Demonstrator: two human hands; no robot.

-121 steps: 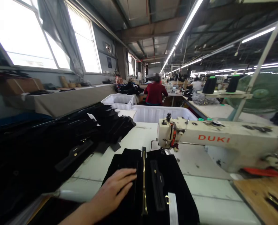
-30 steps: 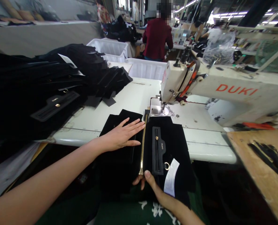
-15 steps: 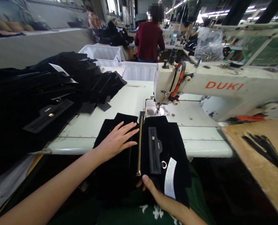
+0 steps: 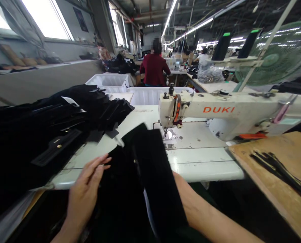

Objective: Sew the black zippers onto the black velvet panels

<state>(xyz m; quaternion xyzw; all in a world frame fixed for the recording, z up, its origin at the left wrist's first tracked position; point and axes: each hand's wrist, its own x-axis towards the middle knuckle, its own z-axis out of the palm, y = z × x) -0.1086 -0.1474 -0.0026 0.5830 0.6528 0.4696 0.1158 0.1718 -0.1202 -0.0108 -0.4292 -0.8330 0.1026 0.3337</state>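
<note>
A black fabric piece [image 4: 154, 162] is raised in front of me at the table edge, its right half turned up and over to the left. Along its left part, my left hand [image 4: 85, 185] has thumb and fingers closed at the fabric's edge. Behind the raised half is my right hand [image 4: 179, 185]; only its back and wrist show, and the fingers are hidden. A white label strip [image 4: 148, 206] peeks out at the fold. The gold zipper and leather trim are mostly out of sight. Beyond the fabric stands a sewing machine [image 4: 191, 108].
A pile of black pieces [image 4: 51, 125] covers the table's left side. Black zipper strips [image 4: 279, 168] lie on a wooden board [image 4: 241, 152] at right. Past the table are white bins [image 4: 145, 96] and a person in a dark red top [image 4: 154, 69].
The fabric piece lay flat with its zipper showing; now its right half is lifted and folded leftward. My left hand went from flat on it to its left edge. The view has tilted up.
</note>
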